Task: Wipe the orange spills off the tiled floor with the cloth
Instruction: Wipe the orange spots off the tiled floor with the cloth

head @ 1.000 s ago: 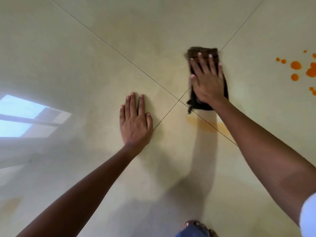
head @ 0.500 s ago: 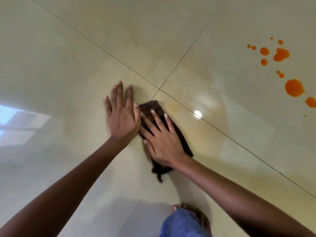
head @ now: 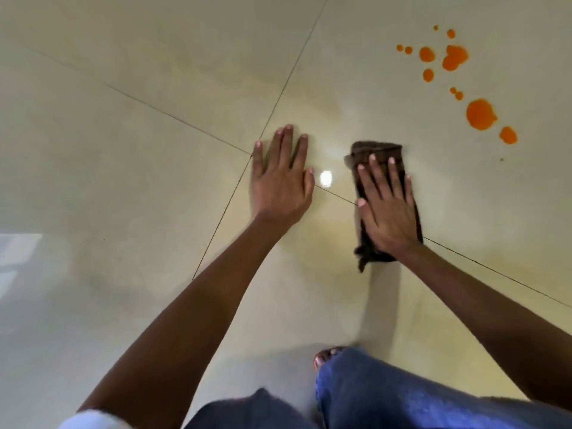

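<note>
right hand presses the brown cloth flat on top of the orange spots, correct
No. The right hand does press the brown cloth flat, but on the tile; the head view shows the orange spots uncovered, apart from it to the upper right.

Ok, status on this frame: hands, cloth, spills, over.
Left hand flat on the tiled floor, holding nothing. Right hand flat, pressing the brown cloth down. Orange spills unwiped, up-right of cloth, not touching it; only bare tile between.
</note>
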